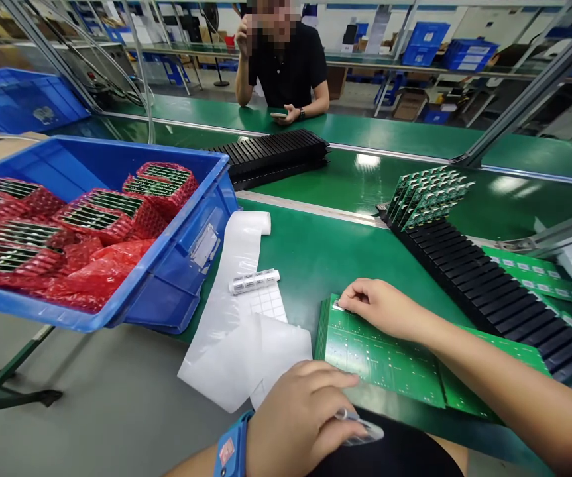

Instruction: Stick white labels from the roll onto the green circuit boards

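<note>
A stack of green circuit board panels (380,358) lies at the front of the bench. My right hand (380,305) reaches over it, thumb and fingertips pinched at a small white label (338,305) on the far left corner of the top panel. Lower down, in front of the bench edge, my left hand (300,411) grips a curled, translucent strip of backing paper (365,430) between thumb and fingers. Left of the stack, a long white strip of backing paper (236,265) is spread out, with a partly rolled sheet of printed labels (254,281) on it.
At the left stands a blue bin (166,265) holding boards in red bubble wrap (111,212). A black slotted rack (484,278) on the right carries upright boards (429,195). Another black rack (276,156) lies farther back. Across the bench sits a person (286,73) holding a phone (279,115).
</note>
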`<state>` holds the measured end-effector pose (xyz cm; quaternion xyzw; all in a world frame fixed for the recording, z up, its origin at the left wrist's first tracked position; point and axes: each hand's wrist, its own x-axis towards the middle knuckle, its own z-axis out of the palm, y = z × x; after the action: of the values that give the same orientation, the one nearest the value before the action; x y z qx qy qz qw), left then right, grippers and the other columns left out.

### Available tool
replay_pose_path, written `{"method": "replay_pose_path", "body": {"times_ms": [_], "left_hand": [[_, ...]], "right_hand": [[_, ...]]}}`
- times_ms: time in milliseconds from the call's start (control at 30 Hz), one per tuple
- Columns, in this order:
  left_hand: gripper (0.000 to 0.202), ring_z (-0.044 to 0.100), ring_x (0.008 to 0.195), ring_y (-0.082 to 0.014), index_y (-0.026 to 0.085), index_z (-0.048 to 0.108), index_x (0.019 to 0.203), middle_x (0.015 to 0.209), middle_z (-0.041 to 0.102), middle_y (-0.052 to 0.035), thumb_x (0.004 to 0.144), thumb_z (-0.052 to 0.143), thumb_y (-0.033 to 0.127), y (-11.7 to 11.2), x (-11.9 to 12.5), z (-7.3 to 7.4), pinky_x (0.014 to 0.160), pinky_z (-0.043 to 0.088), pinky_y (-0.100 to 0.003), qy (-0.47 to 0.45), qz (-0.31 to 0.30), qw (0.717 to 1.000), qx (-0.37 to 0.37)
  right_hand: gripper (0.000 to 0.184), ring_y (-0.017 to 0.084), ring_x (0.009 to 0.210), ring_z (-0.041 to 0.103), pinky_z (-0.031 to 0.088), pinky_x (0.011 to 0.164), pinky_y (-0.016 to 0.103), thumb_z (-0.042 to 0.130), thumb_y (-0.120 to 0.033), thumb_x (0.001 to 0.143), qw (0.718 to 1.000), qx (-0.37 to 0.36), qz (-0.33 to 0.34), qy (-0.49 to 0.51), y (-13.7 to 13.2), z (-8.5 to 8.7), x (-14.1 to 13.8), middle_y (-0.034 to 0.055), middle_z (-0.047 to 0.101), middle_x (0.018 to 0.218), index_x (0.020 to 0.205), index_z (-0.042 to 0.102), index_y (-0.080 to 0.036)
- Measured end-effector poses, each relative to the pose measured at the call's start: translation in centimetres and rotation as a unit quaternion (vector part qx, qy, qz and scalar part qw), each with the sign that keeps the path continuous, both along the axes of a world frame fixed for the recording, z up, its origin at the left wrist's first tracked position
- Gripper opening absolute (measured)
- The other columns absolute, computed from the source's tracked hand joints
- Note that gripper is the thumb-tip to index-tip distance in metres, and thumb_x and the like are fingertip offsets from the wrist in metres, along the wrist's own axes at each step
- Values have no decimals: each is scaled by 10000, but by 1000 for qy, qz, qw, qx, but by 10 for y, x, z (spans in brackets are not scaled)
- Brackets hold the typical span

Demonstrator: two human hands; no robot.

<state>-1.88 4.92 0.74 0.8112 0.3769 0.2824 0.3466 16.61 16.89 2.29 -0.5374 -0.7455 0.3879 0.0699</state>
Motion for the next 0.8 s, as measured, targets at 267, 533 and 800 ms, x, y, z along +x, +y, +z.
{"method": "replay_pose_path", "body": {"times_ms": [267,533,800], "left_hand": [[86,605,950,-189,197,628,813,1032,688,-17,826,584,270,-2,10,-2,845,479,-308,-2,38,999,-7],[309,565,948,-183,238,569,1077,994,635,-39,913,315,175,-1,10,10,843,454,-321,-23,71,990,-117],[307,552,863,-192,198,593,970,880,609,-57,929,290,213,0,11,9,808,443,-305,-28,95,983,-158]], "right_hand": [[167,242,809,529,391,736,396,511,-247,842,935,314,61,-150,-20,-1,-1,79,584,825,958,612,-180],[277,149,753,577,466,725,315,443,-209,838,998,-10,15,62,-9,12,23,6,600,806,1115,453,-189],[261,139,711,568,473,694,307,454,-154,824,996,53,12,64,-14,-7,19,-3,607,784,1081,454,-199]]}}
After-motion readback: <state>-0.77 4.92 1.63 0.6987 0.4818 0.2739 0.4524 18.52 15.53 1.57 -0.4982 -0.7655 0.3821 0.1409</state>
